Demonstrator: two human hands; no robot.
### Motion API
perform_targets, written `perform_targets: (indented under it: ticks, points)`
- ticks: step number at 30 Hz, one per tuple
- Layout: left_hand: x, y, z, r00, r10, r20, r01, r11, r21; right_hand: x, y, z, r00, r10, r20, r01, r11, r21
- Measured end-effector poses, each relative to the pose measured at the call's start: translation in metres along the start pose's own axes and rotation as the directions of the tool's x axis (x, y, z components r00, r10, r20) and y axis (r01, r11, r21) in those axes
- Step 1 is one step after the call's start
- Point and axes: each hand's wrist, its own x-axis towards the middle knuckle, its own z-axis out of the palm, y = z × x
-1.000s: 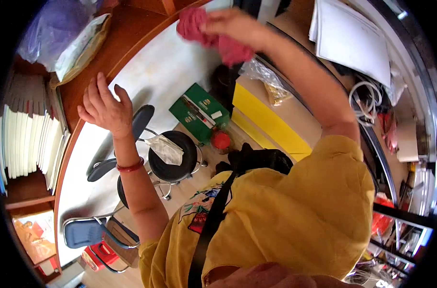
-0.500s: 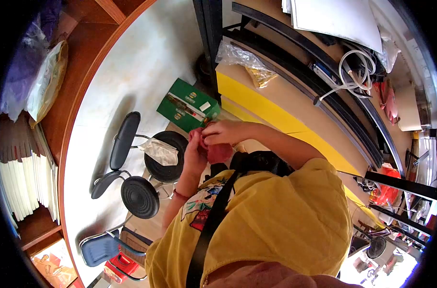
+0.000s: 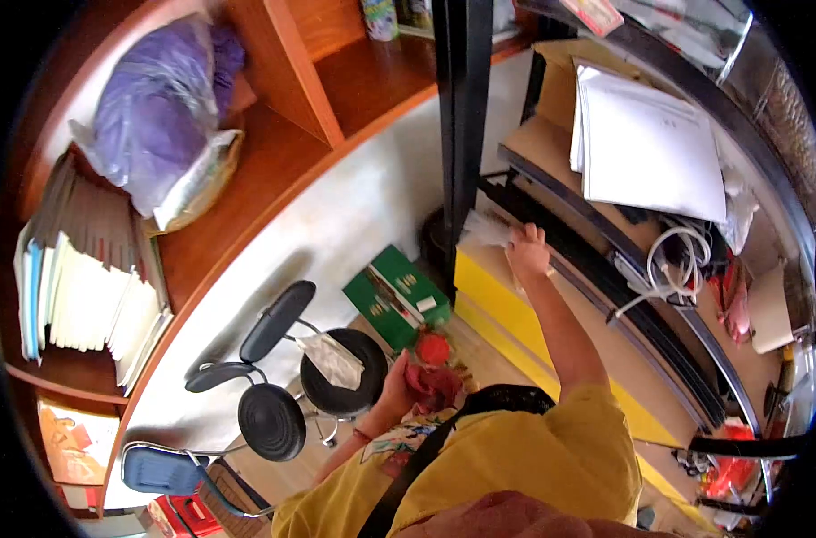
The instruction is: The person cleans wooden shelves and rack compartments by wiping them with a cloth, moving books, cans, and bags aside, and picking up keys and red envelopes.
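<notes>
My left hand (image 3: 394,394) is closed around a dark red, soft, crumpled piece that looks like a cloth pouch (image 3: 435,386), low in front of my body. Just beyond it is a brighter red round patch (image 3: 433,348), too blurred to name. My right hand (image 3: 527,255) reaches out to the shelf by the yellow front, its fingers bent at the edge of a clear plastic bag (image 3: 487,229). The bag is smeared, and the hand partly covers it.
A green box (image 3: 397,296) stands on the floor ahead, near black stools (image 3: 271,421) and a blue chair (image 3: 163,468). White papers (image 3: 645,148) and a coiled white cable (image 3: 680,262) lie on the right shelving. A wooden bookcase (image 3: 273,170) holds files and a purple bundle.
My right hand has left the red pouch and moved up and right to the plastic bag. My left hand keeps the pouch. The view has shifted, showing more shelving.
</notes>
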Motion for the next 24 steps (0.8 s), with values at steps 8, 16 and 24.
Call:
perform_targets:
  ticks: [8, 16, 24]
  points:
    - [0.003, 0.012, -0.011, 0.958, 0.09, 0.273, -0.166, 0.949, 0.268, -0.019, 0.014, -0.008, 0.984, -0.008, -0.179, 0.117, 0.784, 0.61]
    - [0.026, 0.005, -0.021, 0.949, 0.051, 0.312, -0.15, 0.941, 0.304, -0.06, -0.008, -0.061, 0.979, 0.011, 0.202, -0.201, 0.187, 0.962]
    - [0.054, 0.003, -0.053, 0.864, -0.083, 0.497, 0.132, 0.989, -0.065, -0.088, -0.087, -0.115, 0.739, -0.42, 0.527, -0.67, -0.376, 0.64]
